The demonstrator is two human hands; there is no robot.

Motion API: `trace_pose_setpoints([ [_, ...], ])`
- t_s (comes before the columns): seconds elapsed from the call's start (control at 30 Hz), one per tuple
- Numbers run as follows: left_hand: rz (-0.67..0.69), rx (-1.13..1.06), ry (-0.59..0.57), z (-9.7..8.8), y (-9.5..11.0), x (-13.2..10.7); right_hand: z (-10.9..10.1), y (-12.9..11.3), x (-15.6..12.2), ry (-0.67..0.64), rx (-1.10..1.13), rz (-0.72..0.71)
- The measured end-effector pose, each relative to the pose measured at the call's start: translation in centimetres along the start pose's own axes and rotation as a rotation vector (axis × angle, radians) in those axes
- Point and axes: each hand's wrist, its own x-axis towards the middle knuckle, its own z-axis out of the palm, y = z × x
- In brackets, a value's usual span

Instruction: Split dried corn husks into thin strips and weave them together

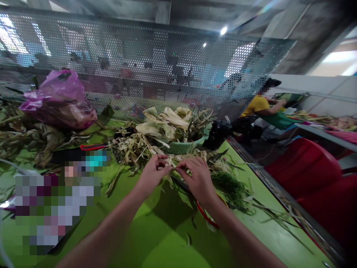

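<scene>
My left hand [156, 172] and my right hand [195, 173] meet over the green table, thumbs and forefingers pinched. Between their fingertips is a small pale strip of dried husk [170, 160]; its far end is hard to make out. Under my right hand lies a pair of scissors [205, 216] with red handles, its dark blades partly covered by the hand. Just beyond my hands stands a green basket [181, 147] heaped with dried corn husks [164, 124]. Loose dry stalks [131, 149] spill around it, and feathery green stems [232, 190] lie to the right.
A purple plastic bag [63, 102] sits at the back left among dry leaves [47, 141]. Red-handled cutters [93, 147] lie left of the basket, a black bag [219, 132] right of it. A perforated metal screen [134, 67] stands behind. Red chairs [306, 167] and a person in yellow [258, 105] are to the right.
</scene>
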Motion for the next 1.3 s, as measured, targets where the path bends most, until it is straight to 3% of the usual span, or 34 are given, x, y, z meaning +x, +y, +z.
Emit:
trace_pose_setpoints([
  [0.17,-0.066,0.056,0.025,-0.2,-0.1,0.1,-0.1,-0.2,0.0,0.009,0.029,0.030],
  [0.3,-0.075,-0.032,-0.024,-0.4,0.0,0.2,-0.1,0.0,0.1,-0.010,0.099,0.017],
  [0.57,-0.227,-0.245,-0.172,-0.8,0.3,0.2,0.5,0.4,0.3,-0.074,0.359,0.081],
  [0.7,-0.151,-0.299,-0.099,-0.7,0.3,0.2,0.6,0.4,0.2,0.018,0.341,0.104],
  [0.83,-0.086,-0.169,-0.085,-0.4,0.4,0.1,0.8,0.2,-0.2,0.089,0.292,0.097],
  [1.03,-0.082,-0.151,-0.107,-0.4,0.2,0.2,1.1,0.0,-0.2,-0.015,0.399,0.182],
  [1.13,-0.076,-0.193,-0.093,-0.8,0.0,0.5,-0.2,0.5,0.4,-0.023,0.452,0.232],
  [1.23,-0.088,-0.218,-0.054,-1.4,-0.1,0.7,-2.7,1.3,0.2,0.015,0.325,0.231],
  [1.3,-0.104,-0.234,-0.047,-1.7,-0.1,0.7,-4.5,1.8,-1.0,-0.177,0.211,0.235],
])
